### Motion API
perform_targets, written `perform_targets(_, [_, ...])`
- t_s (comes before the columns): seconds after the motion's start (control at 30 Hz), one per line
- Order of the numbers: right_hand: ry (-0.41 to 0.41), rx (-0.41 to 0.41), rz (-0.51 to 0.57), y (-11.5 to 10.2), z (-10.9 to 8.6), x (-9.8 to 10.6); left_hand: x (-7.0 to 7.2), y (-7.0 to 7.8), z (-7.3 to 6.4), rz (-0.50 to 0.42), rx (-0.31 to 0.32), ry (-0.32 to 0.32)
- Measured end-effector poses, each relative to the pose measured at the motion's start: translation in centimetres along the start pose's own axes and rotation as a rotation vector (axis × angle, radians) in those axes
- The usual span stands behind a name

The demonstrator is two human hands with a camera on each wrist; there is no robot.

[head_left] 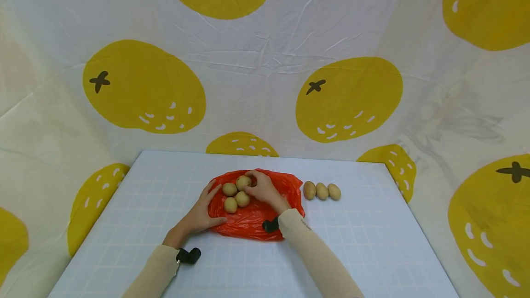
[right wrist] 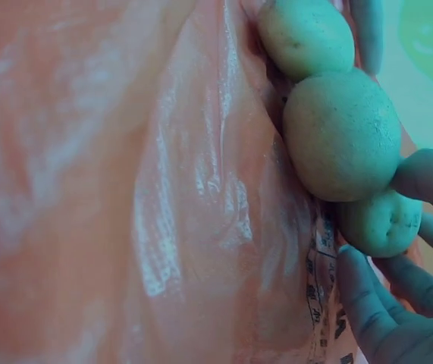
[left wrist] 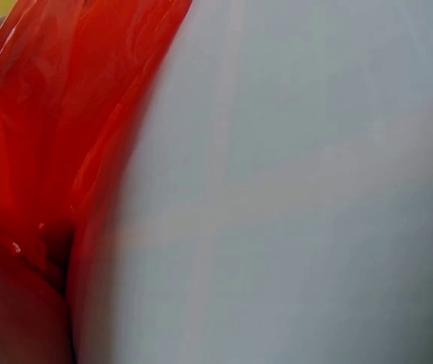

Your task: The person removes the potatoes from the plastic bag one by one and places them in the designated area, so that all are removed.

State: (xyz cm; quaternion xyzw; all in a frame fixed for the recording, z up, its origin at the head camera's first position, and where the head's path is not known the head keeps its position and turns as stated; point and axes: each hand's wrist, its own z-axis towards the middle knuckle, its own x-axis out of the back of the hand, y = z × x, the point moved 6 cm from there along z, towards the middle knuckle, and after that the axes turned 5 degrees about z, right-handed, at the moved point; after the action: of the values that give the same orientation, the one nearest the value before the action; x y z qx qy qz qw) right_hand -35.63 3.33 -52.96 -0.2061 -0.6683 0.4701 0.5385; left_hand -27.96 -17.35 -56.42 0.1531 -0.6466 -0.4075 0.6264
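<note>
A red plastic bag lies spread flat, with several potatoes clustered on its left half. My right hand reaches over the bag and holds the rearmost potato of the cluster between fingers and thumb. In the right wrist view the fingers surround that potato, partly behind a nearer one. With thumb and fingers spread apart, my left hand rests at the bag's left edge. The left wrist view mostly has the bag and the tabletop; the left fingers are hard to make out there.
Three more potatoes lie in a row on the table just right of the bag. The pale checked table ends at a fabric backdrop with yellow fruit prints. A small black device sits at the left wrist, another at the right.
</note>
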Motion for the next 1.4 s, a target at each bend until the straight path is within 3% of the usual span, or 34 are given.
perform_targets(0.6, [0.061, 0.014, 0.05, 0.1, -0.7, 0.2, 0.0, 0.2, 0.0, 0.016, 0.016, -0.019])
perform_targets(1.07, [0.168, 0.024, 0.233, -1.2, -2.1, 1.9, 0.0, 0.2, 0.0, 0.011, 0.041, -0.024])
perform_targets(1.4, [0.245, 0.055, 0.335, -2.6, -4.1, 3.4, -0.1, 0.1, 0.0, 0.012, -0.008, 0.004])
